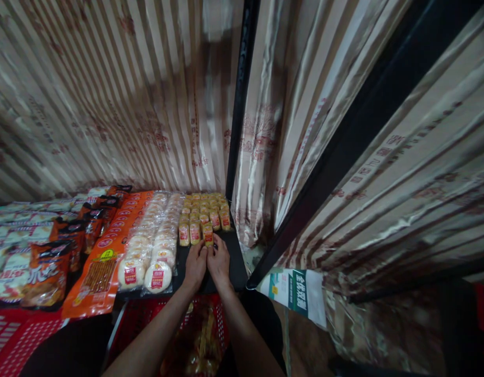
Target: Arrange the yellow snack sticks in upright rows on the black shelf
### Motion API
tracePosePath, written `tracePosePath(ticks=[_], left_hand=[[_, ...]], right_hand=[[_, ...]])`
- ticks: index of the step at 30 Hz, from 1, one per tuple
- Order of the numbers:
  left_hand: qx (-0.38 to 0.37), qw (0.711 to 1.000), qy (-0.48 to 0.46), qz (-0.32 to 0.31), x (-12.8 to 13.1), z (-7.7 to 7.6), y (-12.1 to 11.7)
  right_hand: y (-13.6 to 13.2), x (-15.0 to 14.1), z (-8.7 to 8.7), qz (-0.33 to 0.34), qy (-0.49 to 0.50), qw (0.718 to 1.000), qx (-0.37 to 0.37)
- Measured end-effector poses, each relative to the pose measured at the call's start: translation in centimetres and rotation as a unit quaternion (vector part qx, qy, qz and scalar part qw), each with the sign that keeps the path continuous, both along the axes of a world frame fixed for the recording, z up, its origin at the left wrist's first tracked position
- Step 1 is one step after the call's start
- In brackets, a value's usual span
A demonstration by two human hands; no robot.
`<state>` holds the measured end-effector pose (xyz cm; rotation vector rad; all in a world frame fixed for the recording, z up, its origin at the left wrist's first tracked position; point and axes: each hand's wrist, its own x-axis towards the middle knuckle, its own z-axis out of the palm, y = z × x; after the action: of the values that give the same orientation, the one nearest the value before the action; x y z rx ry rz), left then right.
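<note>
Both my hands meet at the front of a black shelf [236, 259], fingers closed around one small gold packet with a red label [207, 234]. My left hand [195, 266] grips its lower left side, and my right hand [218, 262] its lower right side. Just behind stand rows of matching gold packets [194, 232], several deep. Left of them lie two rows of round white cakes in clear wrap [158, 277]. Below my forearms, a red basket [127, 324] contains more gold-wrapped packets [200, 335].
Orange flat snack packs [94, 277] and orange-black bags [47, 272] fill the shelf's left side. Striped curtains [167, 104] hang behind and to the right. A black post [242, 94] and a thick slanted black bar [344, 141] stand nearby. A printed sheet [294, 293] lies low right.
</note>
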<state>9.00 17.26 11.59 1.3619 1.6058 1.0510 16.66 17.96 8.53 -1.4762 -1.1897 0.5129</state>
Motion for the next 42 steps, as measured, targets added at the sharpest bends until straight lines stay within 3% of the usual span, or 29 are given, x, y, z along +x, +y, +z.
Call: tracePosePath(ticks=[14, 42], left_hand=[[0.035, 0.999, -0.013, -0.007, -0.2, -0.7, 0.2], [0.032, 0.998, -0.047, -0.033, -0.1, -1.4, -0.1]], right_hand=[[0.4, -0.6, -1.1, 0.032, 0.057, 0.997, 0.03], [0.4, -0.4, -1.0, 0.05, -0.029, 0.998, -0.008]])
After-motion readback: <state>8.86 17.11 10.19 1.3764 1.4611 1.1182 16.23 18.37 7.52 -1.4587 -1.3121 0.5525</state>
